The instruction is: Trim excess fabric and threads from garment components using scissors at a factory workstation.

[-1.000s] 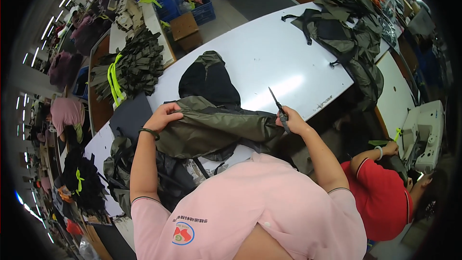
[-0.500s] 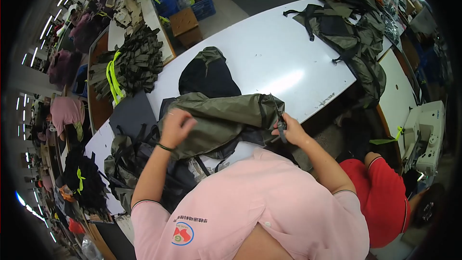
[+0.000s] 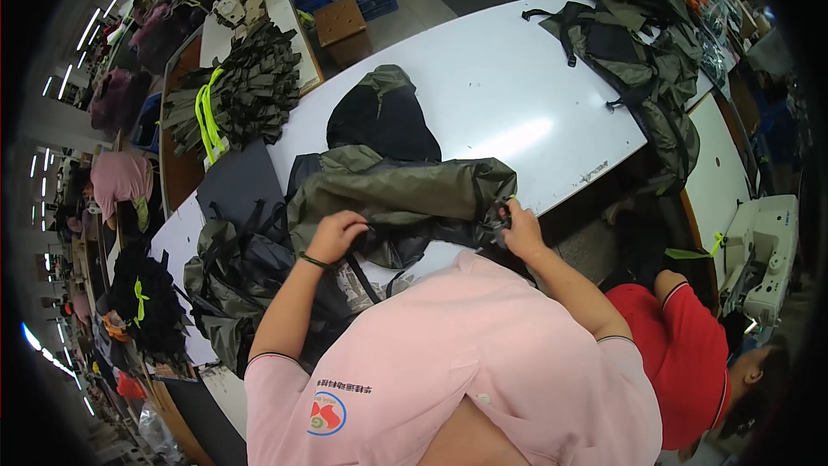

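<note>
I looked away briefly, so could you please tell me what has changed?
The left hand released the olive fabric at its left end, then moved rightward, nearer the body. The right hand still holds the scissors, no longer pointing forward. The black piece lies unmoved.

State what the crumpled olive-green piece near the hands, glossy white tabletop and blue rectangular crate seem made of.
Crumpled olive-green piece: likely coated synthetic fabric, faintly shiny, with soft folds. Glossy white tabletop: probably laminate, given its bright reflection. Blue rectangular crate: seemingly moulded plastic, satin, from its rigid, evenly coloured walls.
</note>
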### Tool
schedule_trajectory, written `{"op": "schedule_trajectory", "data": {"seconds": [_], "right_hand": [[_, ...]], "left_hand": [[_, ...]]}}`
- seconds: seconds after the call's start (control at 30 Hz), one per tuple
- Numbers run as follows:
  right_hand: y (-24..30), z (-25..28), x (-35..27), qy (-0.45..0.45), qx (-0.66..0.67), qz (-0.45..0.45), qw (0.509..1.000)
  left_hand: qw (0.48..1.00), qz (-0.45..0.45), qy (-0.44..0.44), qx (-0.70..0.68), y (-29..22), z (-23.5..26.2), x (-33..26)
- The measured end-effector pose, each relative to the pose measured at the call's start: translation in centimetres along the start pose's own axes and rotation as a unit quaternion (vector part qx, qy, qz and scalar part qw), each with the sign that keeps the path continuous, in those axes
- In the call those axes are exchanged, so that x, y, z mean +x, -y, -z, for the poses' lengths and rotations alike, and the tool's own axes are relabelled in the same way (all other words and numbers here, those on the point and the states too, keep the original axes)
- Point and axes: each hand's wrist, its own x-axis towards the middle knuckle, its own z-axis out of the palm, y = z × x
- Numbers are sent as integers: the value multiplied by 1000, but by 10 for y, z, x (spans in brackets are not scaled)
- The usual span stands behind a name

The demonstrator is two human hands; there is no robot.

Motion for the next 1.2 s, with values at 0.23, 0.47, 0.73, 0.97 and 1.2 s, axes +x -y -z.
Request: {"op": "schedule_trajectory", "data": {"seconds": [0.23,0.47,0.73,0.97,1.2], "right_hand": [[-2,4,-12,89,97,134,982],[12,-28,-4,31,11,31,999],[22,-41,13,20,235,60,970],[99,-37,32,2,261,56,964],[127,-59,62,-80,254,28,964]], "left_hand": [[979,95,-35,-178,-12,43,16],[910,146,-19,-388,-37,60,32],[881,145,-24,-450,-47,91,13],[812,80,30,-578,-88,76,10],[753,41,2,-657,-107,70,-1]]}}
